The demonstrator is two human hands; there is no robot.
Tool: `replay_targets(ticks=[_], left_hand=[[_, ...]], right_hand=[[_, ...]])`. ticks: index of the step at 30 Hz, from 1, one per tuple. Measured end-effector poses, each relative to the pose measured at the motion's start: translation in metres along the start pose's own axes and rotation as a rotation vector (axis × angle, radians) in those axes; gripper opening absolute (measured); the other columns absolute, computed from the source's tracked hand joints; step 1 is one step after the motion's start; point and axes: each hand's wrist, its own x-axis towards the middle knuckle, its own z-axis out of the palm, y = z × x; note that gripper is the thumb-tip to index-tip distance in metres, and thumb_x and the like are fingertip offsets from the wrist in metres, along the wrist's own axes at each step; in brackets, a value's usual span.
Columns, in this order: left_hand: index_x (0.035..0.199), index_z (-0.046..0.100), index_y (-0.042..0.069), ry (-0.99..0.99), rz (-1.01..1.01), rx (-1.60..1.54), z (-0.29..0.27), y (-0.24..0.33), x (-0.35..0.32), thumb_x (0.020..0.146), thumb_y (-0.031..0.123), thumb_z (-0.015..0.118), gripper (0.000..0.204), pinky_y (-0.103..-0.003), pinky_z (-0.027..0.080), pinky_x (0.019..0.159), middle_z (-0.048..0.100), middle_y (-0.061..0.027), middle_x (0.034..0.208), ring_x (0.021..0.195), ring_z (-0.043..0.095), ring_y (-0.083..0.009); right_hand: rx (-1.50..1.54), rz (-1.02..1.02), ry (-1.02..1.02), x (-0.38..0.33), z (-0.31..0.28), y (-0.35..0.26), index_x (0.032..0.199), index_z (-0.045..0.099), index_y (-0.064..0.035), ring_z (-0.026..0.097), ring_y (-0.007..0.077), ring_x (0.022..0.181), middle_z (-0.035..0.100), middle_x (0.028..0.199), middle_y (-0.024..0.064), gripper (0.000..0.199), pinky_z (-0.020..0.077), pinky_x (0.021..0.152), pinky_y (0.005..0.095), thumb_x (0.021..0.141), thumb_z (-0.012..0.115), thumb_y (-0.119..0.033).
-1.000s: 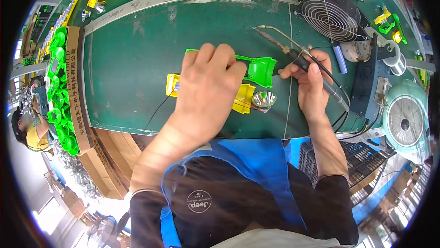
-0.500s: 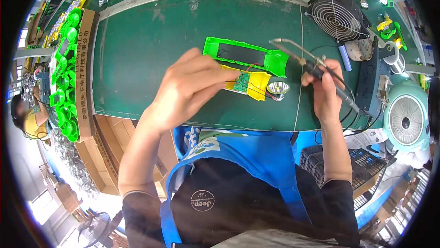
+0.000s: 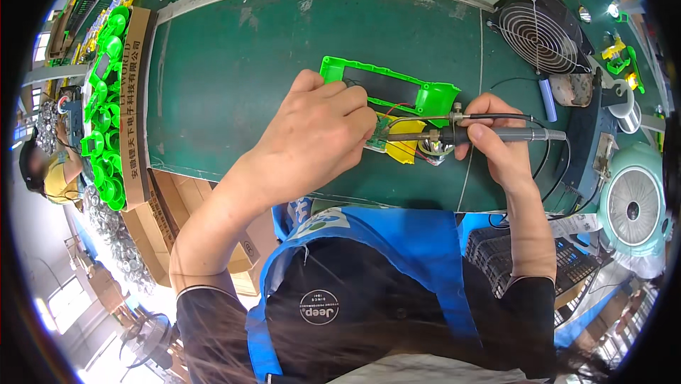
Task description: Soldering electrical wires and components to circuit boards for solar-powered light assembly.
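Note:
A long green plastic housing (image 3: 386, 86) lies on the green mat (image 3: 234, 79). My left hand (image 3: 316, 139) rests over its near left side, fingertips pinching a small circuit board (image 3: 381, 132) beside a yellow part (image 3: 406, 144). My right hand (image 3: 496, 143) grips a black-handled soldering iron (image 3: 489, 133) held level, its metal tip pointing left at the board. A small silver reflector (image 3: 430, 148) sits just under the iron. Thin red wires run from the board toward the housing.
A cardboard box (image 3: 131, 107) of green plastic parts stands at the mat's left edge. A black fan (image 3: 543, 29) sits back right, a pale round fan (image 3: 631, 203) lower right. A blue cylinder (image 3: 548, 99) lies near the black fan. Another person (image 3: 42, 164) sits far left.
My left hand has slid left off the green housing, uncovering it, and now pinches the board. The iron has swung from a diagonal to level, tip at the board.

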Motion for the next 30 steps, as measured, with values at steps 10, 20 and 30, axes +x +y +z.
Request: replay_targets(ticks=[10,20,30], left_hand=[[0.074,0.055,0.010,-0.039,-0.012,0.082,0.000,-0.001,0.004,0.068,0.004,0.068,0.015,-0.037,0.036,0.076,0.049,-0.0027,0.075,0.075,0.055,-0.0200],[0.073,0.055,0.010,0.006,-0.017,0.090,0.008,0.007,-0.002,0.070,0.004,0.067,0.014,-0.038,0.036,0.076,0.050,-0.0028,0.074,0.075,0.055,-0.0201],[0.075,0.057,0.011,-0.080,-0.070,0.088,-0.010,0.001,0.011,0.070,0.007,0.068,0.013,-0.039,0.035,0.079,0.051,-0.0024,0.078,0.078,0.055,-0.0213]], right_hand=[[-0.069,0.028,-0.020,0.003,0.002,-0.006,0.091,0.057,0.0016,0.066,0.0106,0.066,0.066,0.079,0.0069,0.019,0.0536,0.060,0.0234,0.083,0.067,-0.012],[0.003,-0.054,0.029,-0.019,-0.006,0.010,0.093,0.057,0.0029,0.068,0.0150,0.067,0.066,0.080,0.0098,0.022,0.0541,0.060,0.0248,0.083,0.069,-0.013],[0.094,-0.302,0.291,-0.029,-0.034,0.023,0.099,0.050,0.0019,0.063,0.0192,0.064,0.063,0.082,0.0138,0.032,0.0516,0.065,0.0297,0.087,0.065,-0.023]])
